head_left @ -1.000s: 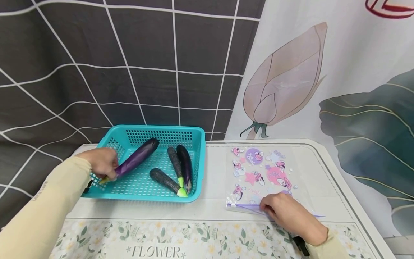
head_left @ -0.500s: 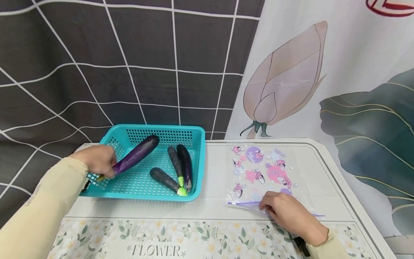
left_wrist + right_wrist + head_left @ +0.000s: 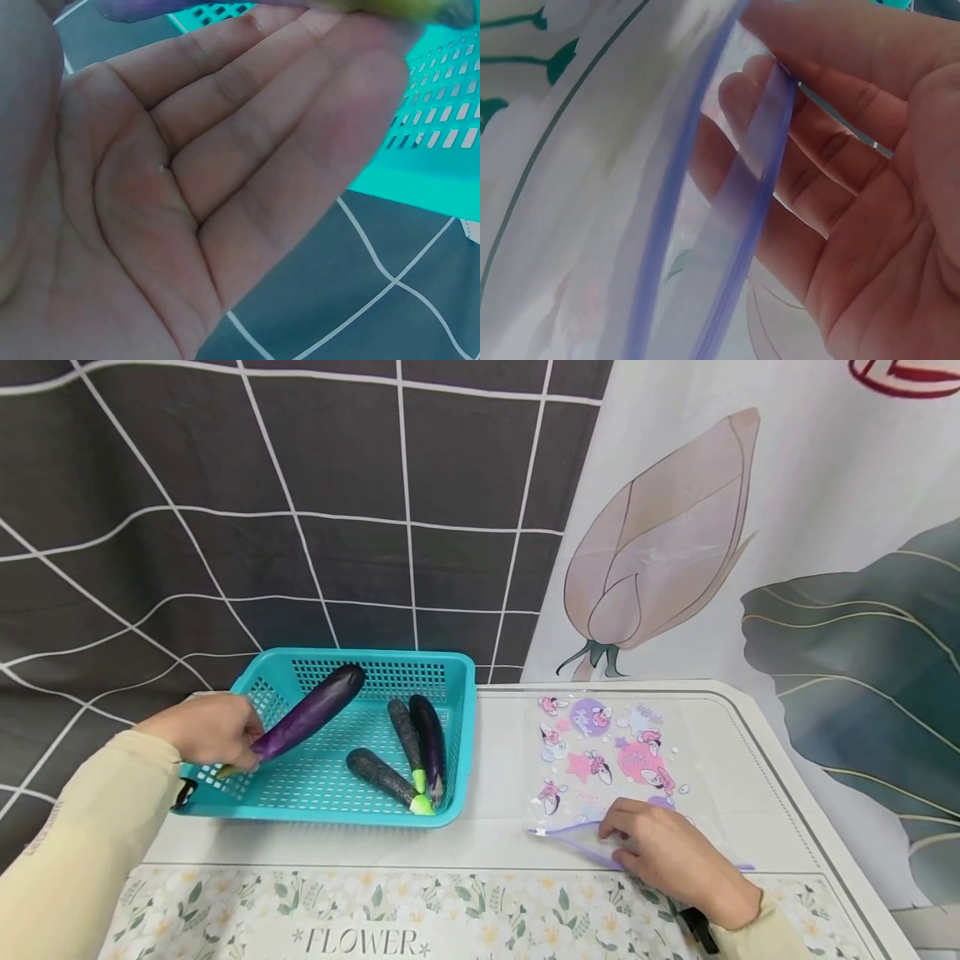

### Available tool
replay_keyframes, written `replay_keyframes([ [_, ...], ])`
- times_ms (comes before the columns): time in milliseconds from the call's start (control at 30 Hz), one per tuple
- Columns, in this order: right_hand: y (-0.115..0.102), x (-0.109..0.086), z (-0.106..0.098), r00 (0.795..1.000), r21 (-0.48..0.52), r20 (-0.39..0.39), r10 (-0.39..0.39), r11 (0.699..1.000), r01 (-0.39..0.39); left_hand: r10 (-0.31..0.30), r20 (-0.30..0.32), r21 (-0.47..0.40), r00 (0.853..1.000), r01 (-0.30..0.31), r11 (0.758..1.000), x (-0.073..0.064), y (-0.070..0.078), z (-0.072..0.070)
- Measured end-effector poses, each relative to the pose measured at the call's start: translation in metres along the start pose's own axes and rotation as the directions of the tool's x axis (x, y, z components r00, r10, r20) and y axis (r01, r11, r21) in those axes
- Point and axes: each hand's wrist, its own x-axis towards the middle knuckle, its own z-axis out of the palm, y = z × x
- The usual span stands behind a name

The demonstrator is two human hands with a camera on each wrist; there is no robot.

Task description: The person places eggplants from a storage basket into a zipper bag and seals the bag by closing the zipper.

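My left hand (image 3: 213, 731) grips a long purple eggplant (image 3: 311, 710) by its stem end and holds it slantwise over the left of a turquoise basket (image 3: 300, 814). In the left wrist view, the yellow-green stem (image 3: 420, 9) lies across the fingertips. Inside the basket lie a slim dark eggplant (image 3: 429, 743) and two speckled dark vegetables (image 3: 378, 774) with bright green ends. My right hand (image 3: 667, 856) holds the purple-edged mouth of a clear printed zip bag (image 3: 592, 768) lying flat. In the right wrist view the two purple edges (image 3: 671, 187) stand apart, with fingers (image 3: 739, 97) showing through the clear lip.
Beneath the basket and bag is a white table (image 3: 498, 760) with a floral strip (image 3: 465, 910) along the near side. A dark gridded curtain (image 3: 337, 468) hangs behind the basket, and a pale flower-printed curtain (image 3: 795, 485) behind the bag.
My left hand has shifted left and slightly up with the eggplant, whose far end has risen. At the bag, the right thumb and fingers have spread and the purple edges have parted.
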Motion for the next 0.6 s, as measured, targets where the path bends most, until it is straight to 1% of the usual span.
replay_keyframes([
  [167,0.0,0.0,0.0,1.0,-0.005,-0.003,-0.008,1.0,0.008,0.008,-0.003,-0.052,1.0,-0.009,0.999,-0.005,0.001,-0.002],
  [367,-0.002,0.001,0.002,1.0,-0.018,-0.021,-0.015,1.0,0.015,0.013,-0.016,-0.062,1.0,-0.014,0.998,-0.01,0.003,-0.003],
  [500,-0.002,0.002,0.003,0.999,-0.032,-0.039,-0.023,0.999,0.022,0.055,-0.057,-0.035,0.997,-0.057,0.998,-0.015,0.006,-0.002],
  [600,-0.003,0.002,0.003,0.999,-0.036,-0.049,-0.023,0.999,0.021,0.098,-0.097,-0.001,0.991,-0.098,0.995,-0.019,0.009,-0.003],
])
